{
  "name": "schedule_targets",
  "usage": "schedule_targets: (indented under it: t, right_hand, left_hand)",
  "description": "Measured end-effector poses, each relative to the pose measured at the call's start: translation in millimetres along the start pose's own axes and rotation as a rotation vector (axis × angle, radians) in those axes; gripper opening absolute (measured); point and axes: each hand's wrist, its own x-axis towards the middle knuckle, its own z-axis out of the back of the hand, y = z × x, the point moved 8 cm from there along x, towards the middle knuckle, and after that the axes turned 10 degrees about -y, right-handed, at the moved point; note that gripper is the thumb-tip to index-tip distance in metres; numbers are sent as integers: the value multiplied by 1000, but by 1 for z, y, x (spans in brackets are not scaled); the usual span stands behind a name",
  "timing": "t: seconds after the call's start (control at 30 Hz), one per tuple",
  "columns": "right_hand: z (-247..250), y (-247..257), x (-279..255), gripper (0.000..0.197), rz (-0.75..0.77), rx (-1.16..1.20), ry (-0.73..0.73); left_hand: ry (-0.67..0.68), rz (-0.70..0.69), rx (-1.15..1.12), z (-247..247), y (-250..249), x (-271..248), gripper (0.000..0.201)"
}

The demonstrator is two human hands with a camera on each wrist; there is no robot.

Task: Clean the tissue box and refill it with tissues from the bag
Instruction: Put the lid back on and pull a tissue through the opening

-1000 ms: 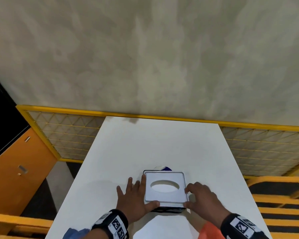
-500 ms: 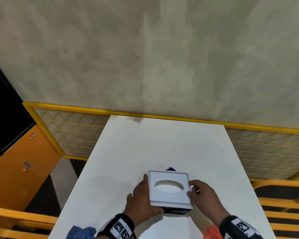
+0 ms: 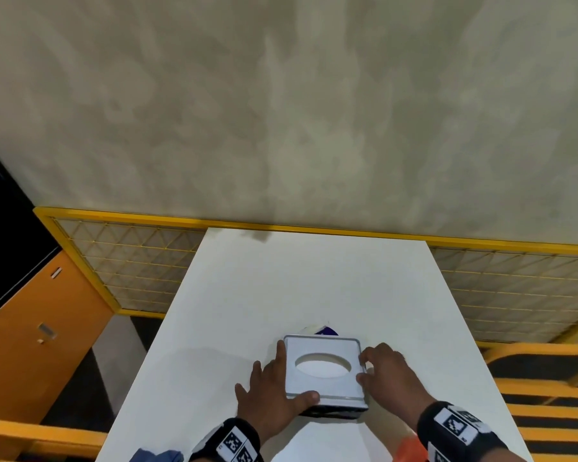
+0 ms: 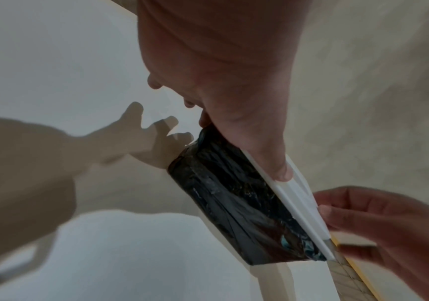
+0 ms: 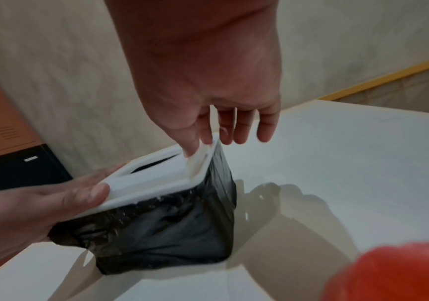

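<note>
The tissue box (image 3: 334,411) has dark marbled sides and a white lid (image 3: 327,386) with an oval hole; it stands near the front of the white table (image 3: 281,278). My left hand (image 3: 267,391) holds its left side, fingers along the wall and thumb on the lid's near-left corner. My right hand (image 3: 391,378) pinches the lid's right edge. In the right wrist view the lid (image 5: 157,183) sits slightly askew over the box (image 5: 169,230). A blue and white tissue bag (image 3: 327,329) peeks out behind the box, mostly hidden.
An orange cloth (image 3: 411,451) and a blue cloth (image 3: 157,456) lie at the table's front edge near my wrists. A yellow mesh fence (image 3: 131,261) borders the table's far side, with an orange cabinet (image 3: 30,328) at left.
My left thumb has come up onto the lid's near-left corner. My right fingers have shifted along the lid's right edge. The box has stayed in place.
</note>
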Motion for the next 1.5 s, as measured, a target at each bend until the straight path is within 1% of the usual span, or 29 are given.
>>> schedule_targets:
  t: [0.07,0.13,0.17,0.23,0.3,0.4,0.47,0.53,0.67,0.73,0.77,0.87,0.9,0.93,1.03,1.17,1.27,1.33,1.43,1.5]
  right_hand:
    - [14,18,6,30,128,-133,-77]
    - [20,47,12,26,306,-182,-118]
    - [14,64,14,24,413,-230,-106]
    - [-9,91,15,22,584,-354,6]
    - [-25,104,16,24,638,-418,113]
    - [-34,114,24,40,739,-557,183]
    - [-37,117,26,46,801,-631,221]
    - [-40,121,27,47,867,-678,236]
    - [-42,124,29,47,990,-689,186]
    - [-44,118,31,46,979,-670,214]
    - [-45,115,32,42,971,-660,217]
    - [-46,116,34,12,960,-603,202]
    - [-47,118,35,5,956,-577,197]
    - [-48,118,35,1,952,-556,208]
    - [-50,115,35,5,923,-493,238]
    - [-40,111,35,8,896,-390,235]
    - [-27,102,41,9,847,-300,195]
    - [-22,94,46,8,781,-195,190]
    - [-22,83,54,5,586,20,273]
    - [-21,81,58,12,486,157,312]
  left_hand:
    - [5,-4,31,2,-1,0,125]
    - [7,-2,51,2,-1,0,126]
    - [7,2,54,2,0,0,126]
    - [7,8,64,0,0,-1,125]
    - [4,10,70,0,1,-2,124]
    - [5,18,66,-2,2,-3,124]
    - [3,20,63,-1,2,-3,124]
    - [1,22,58,0,1,-3,123]
    - [0,20,56,1,-1,-2,123]
    - [-8,20,58,0,0,-1,123]
    - [-9,21,59,0,1,-1,123]
    - [-10,22,59,-2,2,-1,124]
    - [-11,21,58,-1,2,-1,124]
    - [-12,19,57,-1,2,-1,124]
    - [-12,11,61,-1,2,-2,124]
    - [-8,4,60,-1,2,-1,123]
    - [-11,2,58,0,2,-1,122]
    - [-9,2,62,0,2,0,122]
    - [-12,-2,71,-1,2,1,123]
    - [-17,-7,74,-2,3,2,123]
